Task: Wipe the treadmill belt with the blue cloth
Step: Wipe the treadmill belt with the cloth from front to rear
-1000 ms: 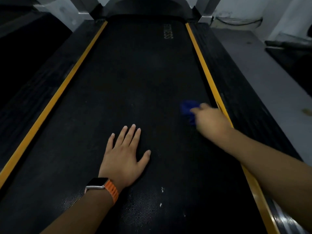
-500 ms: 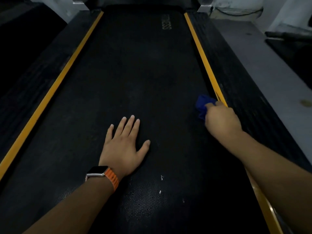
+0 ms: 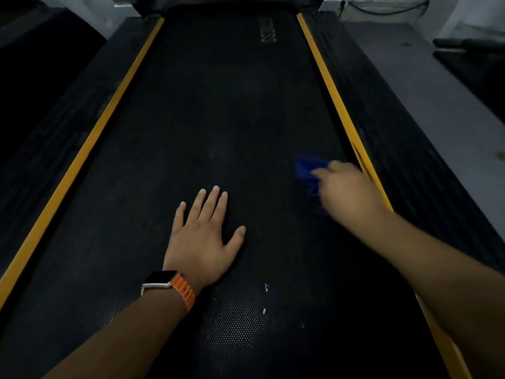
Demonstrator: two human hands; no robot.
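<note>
Beside right hand [image 3: 348,190], yellow stripe [image 3: 336,105]. Clutching blue cloth [image 3: 304,170], lengthwise along treadmill belt [image 3: 218,119]. Left hand [image 3: 202,236] flat, spread.

**Q:** where's the cam on this one?

**me:** On my head, single wide-angle view. It faces forward and down along the treadmill belt [image 3: 218,119], near end under me at the bottom, far end with the lettering [image 3: 267,30] up top.

**Q:** how close?

**me:** Close. Both hands sit in the lower half of the frame, left hand [image 3: 202,242] near centre, right hand [image 3: 348,191] with the blue cloth [image 3: 306,168] just right of it.
</note>
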